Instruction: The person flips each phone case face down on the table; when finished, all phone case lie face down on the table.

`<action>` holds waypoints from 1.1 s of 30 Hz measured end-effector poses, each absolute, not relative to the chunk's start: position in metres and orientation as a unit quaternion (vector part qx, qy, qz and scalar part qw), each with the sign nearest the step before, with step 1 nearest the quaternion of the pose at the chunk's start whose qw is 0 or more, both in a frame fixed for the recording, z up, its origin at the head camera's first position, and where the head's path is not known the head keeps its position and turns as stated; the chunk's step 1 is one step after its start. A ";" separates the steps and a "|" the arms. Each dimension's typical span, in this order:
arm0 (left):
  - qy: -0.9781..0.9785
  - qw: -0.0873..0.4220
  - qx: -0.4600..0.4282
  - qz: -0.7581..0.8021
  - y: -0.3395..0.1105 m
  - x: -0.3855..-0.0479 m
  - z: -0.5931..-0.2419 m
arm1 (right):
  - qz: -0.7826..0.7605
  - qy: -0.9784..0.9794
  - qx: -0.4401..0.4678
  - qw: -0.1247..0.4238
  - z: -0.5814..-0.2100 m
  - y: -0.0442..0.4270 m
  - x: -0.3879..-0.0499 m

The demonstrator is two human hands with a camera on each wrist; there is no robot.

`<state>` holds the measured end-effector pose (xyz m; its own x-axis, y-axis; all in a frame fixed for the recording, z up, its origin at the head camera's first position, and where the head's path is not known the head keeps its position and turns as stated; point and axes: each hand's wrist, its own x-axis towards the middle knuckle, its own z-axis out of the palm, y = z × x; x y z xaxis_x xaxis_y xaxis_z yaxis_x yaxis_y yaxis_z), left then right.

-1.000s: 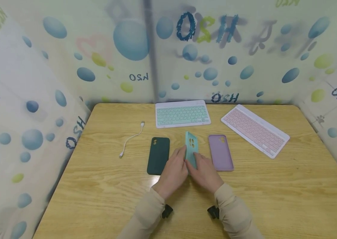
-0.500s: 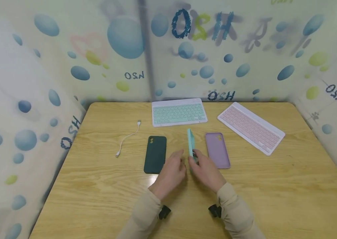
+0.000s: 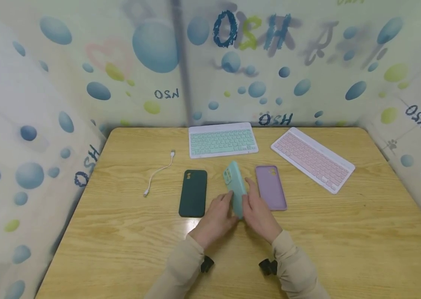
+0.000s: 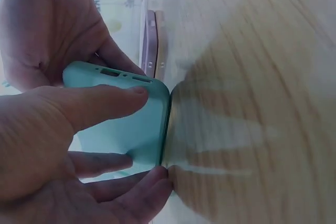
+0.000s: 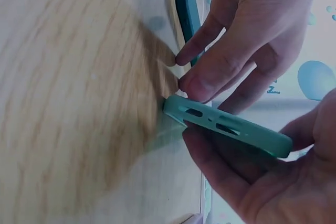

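A mint phone case [image 3: 237,187] stands tilted on its long edge between the two hands, its outer back and camera cutout turned to the left. My right hand [image 3: 260,216] holds it from the right, thumb on one side and fingers on the other, as the right wrist view shows. My left hand [image 3: 216,218] touches its back; in the left wrist view the thumb and fingers lie spread against the mint case [image 4: 118,129]. A dark green case [image 3: 193,193] lies left of the hands, a purple case [image 3: 271,188] to their right.
A white keyboard with mint keys [image 3: 223,140] lies at the back of the wooden table [image 3: 121,249]. To its right is an angled white keyboard with pink keys [image 3: 313,160]. A short white cable [image 3: 158,171] lies on the left.
The mint case has turned from showing its inside, through edge-on, to showing its outer back. My left hand came off it and now touches it again. The view has shifted slightly.
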<state>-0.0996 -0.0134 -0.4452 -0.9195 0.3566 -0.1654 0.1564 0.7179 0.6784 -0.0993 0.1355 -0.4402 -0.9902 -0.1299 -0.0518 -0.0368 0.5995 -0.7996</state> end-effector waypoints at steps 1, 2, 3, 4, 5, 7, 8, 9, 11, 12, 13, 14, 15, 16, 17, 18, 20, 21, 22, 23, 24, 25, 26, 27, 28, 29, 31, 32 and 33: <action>0.915 0.144 0.142 0.348 -0.014 -0.100 -0.445 | -0.445 0.893 -0.047 0.049 -0.440 0.135 -0.100; 0.915 0.146 0.142 0.349 -0.014 -0.100 -0.445 | -0.445 0.893 -0.047 0.047 -0.440 0.135 -0.100; 0.915 0.149 0.143 0.347 -0.015 -0.099 -0.444 | -0.447 0.892 -0.047 0.048 -0.440 0.135 -0.099; 0.915 0.152 0.144 0.345 -0.015 -0.099 -0.444 | -0.448 0.892 -0.045 0.047 -0.441 0.136 -0.099; 0.915 0.154 0.146 0.343 -0.015 -0.099 -0.444 | -0.449 0.891 -0.043 0.048 -0.441 0.136 -0.099; 0.916 0.153 0.151 0.339 -0.015 -0.098 -0.444 | -0.455 0.888 -0.040 0.050 -0.441 0.137 -0.099; 0.916 0.151 0.154 0.337 -0.015 -0.098 -0.444 | -0.457 0.887 -0.037 0.053 -0.441 0.138 -0.099; 0.918 0.145 0.159 0.334 -0.015 -0.098 -0.445 | -0.456 0.888 -0.034 0.057 -0.441 0.138 -0.099; 0.920 0.135 0.167 0.329 -0.015 -0.097 -0.445 | -0.449 0.891 -0.026 0.064 -0.440 0.139 -0.099; 0.920 0.131 0.170 0.327 -0.016 -0.097 -0.445 | -0.441 0.895 -0.025 0.067 -0.439 0.139 -0.099; 0.921 0.127 0.173 0.326 -0.016 -0.096 -0.446 | -0.430 0.900 -0.025 0.070 -0.438 0.139 -0.098; 0.921 0.126 0.175 0.324 -0.016 -0.096 -0.446 | -0.416 0.906 -0.024 0.073 -0.438 0.139 -0.098; 0.921 0.126 0.177 0.323 -0.016 -0.096 -0.446 | -0.404 0.911 -0.025 0.075 -0.437 0.140 -0.097; 0.921 0.129 0.177 0.323 -0.017 -0.096 -0.446 | -0.392 0.916 -0.027 0.077 -0.437 0.140 -0.097; 0.920 0.131 0.178 0.324 -0.017 -0.096 -0.446 | -0.380 0.921 -0.030 0.078 -0.437 0.140 -0.096; 0.919 0.134 0.178 0.326 -0.017 -0.096 -0.446 | -0.375 0.923 -0.032 0.080 -0.436 0.140 -0.096; 0.917 0.140 0.175 0.329 -0.018 -0.096 -0.446 | -0.368 0.926 -0.036 0.081 -0.436 0.141 -0.095; 0.917 0.143 0.173 0.331 -0.018 -0.096 -0.447 | -0.368 0.925 -0.037 0.082 -0.436 0.141 -0.095; 0.916 0.145 0.172 0.333 -0.019 -0.096 -0.447 | -0.368 0.925 -0.038 0.083 -0.436 0.141 -0.095; 0.915 0.144 0.171 0.335 -0.020 -0.096 -0.446 | -0.369 0.925 -0.037 0.084 -0.436 0.141 -0.095; 0.915 0.143 0.171 0.337 -0.020 -0.096 -0.446 | -0.372 0.924 -0.037 0.086 -0.436 0.142 -0.094; 0.914 0.141 0.170 0.340 -0.021 -0.096 -0.446 | -0.373 0.923 -0.039 0.085 -0.436 0.142 -0.094; 0.915 0.138 0.170 0.340 -0.022 -0.097 -0.446 | -0.374 0.923 -0.040 0.085 -0.435 0.142 -0.094; 0.916 0.134 0.170 0.339 -0.023 -0.097 -0.445 | -0.375 0.922 -0.040 0.086 -0.435 0.142 -0.094; 0.916 0.129 0.171 0.338 -0.023 -0.098 -0.444 | -0.375 0.922 -0.041 0.086 -0.436 0.142 -0.094; 0.917 0.124 0.172 0.337 -0.024 -0.098 -0.444 | -0.375 0.922 -0.043 0.084 -0.436 0.142 -0.094; 0.919 0.116 0.174 0.333 -0.024 -0.098 -0.442 | -0.373 0.923 -0.047 0.080 -0.437 0.142 -0.094; 0.920 0.114 0.175 0.331 -0.025 -0.098 -0.441 | -0.373 0.923 -0.049 0.079 -0.437 0.141 -0.094; 0.921 0.110 0.177 0.329 -0.025 -0.098 -0.440 | -0.373 0.923 -0.050 0.079 -0.438 0.141 -0.094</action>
<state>-0.0982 -0.0250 -0.4405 -0.9134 0.3979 -0.0859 0.2533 0.7208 0.6452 -0.0941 0.1412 -0.4380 -0.9827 -0.1508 -0.1079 -0.0337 0.7175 -0.6958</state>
